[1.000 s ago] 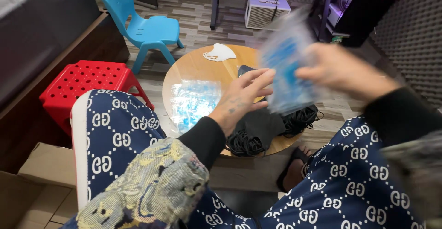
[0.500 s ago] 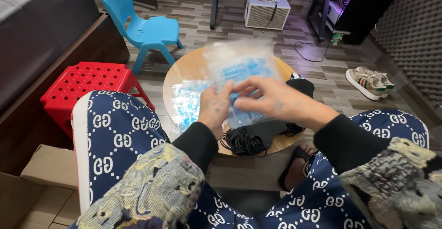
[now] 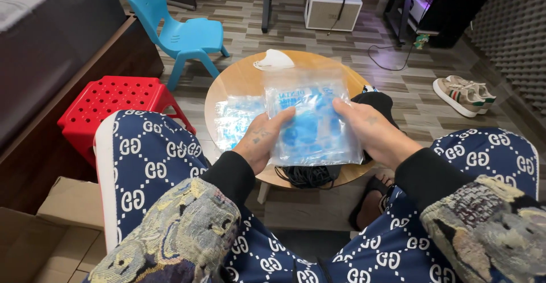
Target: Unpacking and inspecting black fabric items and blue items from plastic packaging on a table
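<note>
A small round wooden table [image 3: 242,81] is standing at the centre of the frame. Lying on it are a white face mask [image 3: 273,60] at its far edge, a blue-printed clear packet [image 3: 236,121] on its left side, and black cords [image 3: 310,175] at its near edge.

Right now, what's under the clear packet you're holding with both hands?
Under the clear packet, a bundle of black cords pokes out at its lower edge, lying on the round wooden table. A second blue-printed packet lies to its left. Whatever lies directly beneath stays covered.

Clear blue-printed packet [image 3: 311,125] above table; similar packet [image 3: 236,119] left
</note>
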